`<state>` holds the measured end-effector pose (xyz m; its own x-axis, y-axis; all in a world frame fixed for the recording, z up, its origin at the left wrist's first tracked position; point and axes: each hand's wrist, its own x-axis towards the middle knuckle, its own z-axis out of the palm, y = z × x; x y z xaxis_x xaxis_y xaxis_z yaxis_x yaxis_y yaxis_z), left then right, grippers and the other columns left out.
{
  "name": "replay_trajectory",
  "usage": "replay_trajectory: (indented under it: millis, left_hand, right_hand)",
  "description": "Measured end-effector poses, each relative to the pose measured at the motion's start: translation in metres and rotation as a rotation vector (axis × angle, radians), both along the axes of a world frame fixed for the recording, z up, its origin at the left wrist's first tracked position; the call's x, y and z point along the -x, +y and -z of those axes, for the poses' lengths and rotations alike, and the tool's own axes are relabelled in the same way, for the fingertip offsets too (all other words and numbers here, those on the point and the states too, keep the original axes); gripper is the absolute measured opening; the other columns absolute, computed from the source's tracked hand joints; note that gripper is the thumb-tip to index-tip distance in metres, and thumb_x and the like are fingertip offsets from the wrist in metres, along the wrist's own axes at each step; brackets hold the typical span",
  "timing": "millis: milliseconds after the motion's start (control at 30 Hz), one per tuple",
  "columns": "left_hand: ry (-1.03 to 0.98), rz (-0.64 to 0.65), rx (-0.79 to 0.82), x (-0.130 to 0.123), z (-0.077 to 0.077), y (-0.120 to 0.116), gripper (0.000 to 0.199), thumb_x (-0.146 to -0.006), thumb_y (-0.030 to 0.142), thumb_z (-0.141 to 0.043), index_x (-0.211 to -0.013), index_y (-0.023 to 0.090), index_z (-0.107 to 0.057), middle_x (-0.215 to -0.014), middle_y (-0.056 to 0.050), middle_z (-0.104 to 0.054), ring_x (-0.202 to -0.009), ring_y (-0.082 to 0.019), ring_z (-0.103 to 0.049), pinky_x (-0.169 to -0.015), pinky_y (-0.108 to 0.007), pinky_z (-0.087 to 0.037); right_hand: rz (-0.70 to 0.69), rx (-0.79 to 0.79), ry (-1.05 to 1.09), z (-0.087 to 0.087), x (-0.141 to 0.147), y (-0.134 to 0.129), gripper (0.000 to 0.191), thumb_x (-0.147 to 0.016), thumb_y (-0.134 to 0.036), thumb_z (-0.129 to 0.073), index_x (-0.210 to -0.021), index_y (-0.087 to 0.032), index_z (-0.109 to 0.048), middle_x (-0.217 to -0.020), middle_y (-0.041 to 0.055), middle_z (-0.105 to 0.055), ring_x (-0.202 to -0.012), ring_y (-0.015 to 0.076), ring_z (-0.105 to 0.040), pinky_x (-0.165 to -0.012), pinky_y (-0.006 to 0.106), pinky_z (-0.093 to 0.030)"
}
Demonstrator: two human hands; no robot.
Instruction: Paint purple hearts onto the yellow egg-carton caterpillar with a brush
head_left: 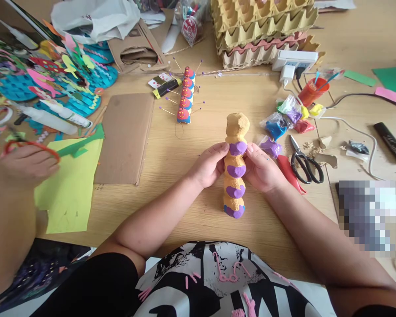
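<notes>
Between both hands I hold an egg-carton caterpillar, a bumpy yellow-orange strip with purple clay patches on several of its humps and a bit of blue at the near end. My left hand grips its left edge, thumb beside the uppermost purple patch. My right hand pinches the opposite edge at the same height; its inner fingers are hidden behind the strip. Beyond my left hand stands a red and blue caterpillar with smiling faces and purple-tipped pins. Near my right hand lie black-handled scissors and a purple clay packet.
At left, a co-worker's hand holds orange-handled scissors over yellow paper. Brown cardboard lies beside it. Egg trays are stacked at the back, near a power strip and an orange cup. Cables run along the right.
</notes>
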<state>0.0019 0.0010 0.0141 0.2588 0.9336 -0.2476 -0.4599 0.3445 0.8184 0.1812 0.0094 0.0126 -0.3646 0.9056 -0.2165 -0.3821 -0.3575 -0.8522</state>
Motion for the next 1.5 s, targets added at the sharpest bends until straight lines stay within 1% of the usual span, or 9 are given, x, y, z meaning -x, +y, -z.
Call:
replay_trajectory:
  millis: [100, 300, 467, 567, 700, 833, 1100, 1267, 1500]
  left_hand:
    - [0.025, -0.006, 0.010, 0.000, -0.001, 0.000, 0.059, -0.075, 0.076, -0.099, -0.096, 0.026, -0.077, -0.094, -0.004, -0.081, -0.088, -0.024, -0.080, -0.075, -0.035, -0.061]
    - [0.029, -0.027, 0.011, -0.001, -0.004, -0.001, 0.060, -0.071, 0.076, -0.101, -0.090, 0.025, -0.075, -0.088, -0.003, -0.078, -0.083, -0.022, -0.076, -0.076, -0.035, -0.058]
    - [0.071, -0.057, 0.044, -0.003, -0.006, -0.001, 0.056, -0.078, 0.076, -0.096, -0.091, 0.026, -0.074, -0.089, -0.004, -0.079, -0.086, -0.024, -0.078, -0.077, -0.036, -0.059]
    - [-0.004, -0.037, 0.037, -0.002, -0.003, 0.000, 0.056, -0.079, 0.075, -0.097, -0.094, 0.025, -0.077, -0.093, -0.005, -0.081, -0.087, -0.023, -0.079, -0.076, -0.035, -0.060]
    - [-0.086, 0.000, 0.058, 0.000, 0.001, 0.001, 0.051, -0.078, 0.063, -0.103, -0.097, 0.023, -0.079, -0.093, -0.004, -0.083, -0.078, -0.020, -0.077, -0.069, -0.031, -0.058]
    - [-0.159, -0.014, 0.082, -0.001, 0.004, 0.003, 0.046, -0.081, 0.056, -0.104, -0.095, 0.020, -0.079, -0.088, -0.002, -0.082, -0.072, -0.017, -0.075, -0.065, -0.028, -0.057]
    - [-0.213, -0.096, 0.098, -0.004, 0.007, 0.001, 0.035, -0.085, 0.044, -0.104, -0.086, 0.020, -0.077, -0.081, 0.001, -0.081, -0.071, -0.015, -0.075, -0.068, -0.027, -0.057]
    - [-0.205, -0.114, 0.028, -0.006, 0.006, -0.001, 0.038, -0.083, 0.048, -0.105, -0.087, 0.018, -0.081, -0.083, -0.002, -0.083, -0.072, -0.014, -0.074, -0.068, -0.026, -0.057]
    - [-0.150, -0.079, 0.039, -0.006, 0.005, -0.001, 0.042, -0.085, 0.057, -0.102, -0.088, 0.020, -0.081, -0.088, -0.003, -0.083, -0.073, -0.015, -0.073, -0.064, -0.026, -0.055]
  right_hand:
    - [0.006, -0.004, 0.003, 0.000, 0.000, 0.000, 0.051, -0.081, -0.070, -0.099, -0.090, -0.031, -0.066, -0.089, 0.0009, -0.073, -0.083, 0.0244, -0.069, -0.076, 0.042, -0.063]
    - [-0.018, -0.004, 0.046, 0.006, 0.000, 0.002, 0.050, -0.081, -0.066, -0.101, -0.087, -0.029, -0.068, -0.086, -0.0008, -0.071, -0.079, 0.0205, -0.066, -0.074, 0.037, -0.059]
    - [-0.041, -0.016, 0.050, 0.007, 0.001, 0.003, 0.052, -0.082, -0.069, -0.099, -0.089, -0.029, -0.067, -0.086, -0.0010, -0.071, -0.079, 0.0214, -0.066, -0.077, 0.039, -0.059]
    - [-0.044, -0.016, 0.037, 0.006, 0.000, 0.004, 0.054, -0.081, -0.071, -0.098, -0.089, -0.029, -0.066, -0.087, -0.0007, -0.073, -0.080, 0.0226, -0.067, -0.079, 0.041, -0.059]
    - [-0.047, -0.020, 0.064, 0.008, -0.001, 0.006, 0.052, -0.084, -0.070, -0.098, -0.089, -0.029, -0.066, -0.087, -0.0008, -0.073, -0.079, 0.0217, -0.067, -0.076, 0.039, -0.059]
    - [-0.064, -0.017, 0.117, 0.012, -0.003, 0.007, 0.048, -0.086, -0.064, -0.099, -0.089, -0.029, -0.067, -0.086, -0.0011, -0.074, -0.079, 0.0206, -0.067, -0.075, 0.037, -0.059]
    - [-0.057, 0.008, 0.122, 0.010, -0.001, 0.004, 0.047, -0.084, -0.063, -0.102, -0.088, -0.028, -0.070, -0.088, 0.0002, -0.073, -0.079, 0.0205, -0.065, -0.074, 0.037, -0.056]
    - [-0.043, 0.019, 0.130, 0.009, 0.000, 0.005, 0.050, -0.079, -0.062, -0.105, -0.086, -0.027, -0.071, -0.086, 0.0000, -0.073, -0.079, 0.0196, -0.065, -0.074, 0.036, -0.055]
    - [-0.024, 0.006, 0.123, 0.013, -0.002, 0.007, 0.050, -0.080, -0.065, -0.104, -0.089, -0.028, -0.072, -0.088, -0.0007, -0.073, -0.079, 0.0192, -0.066, -0.075, 0.036, -0.057]
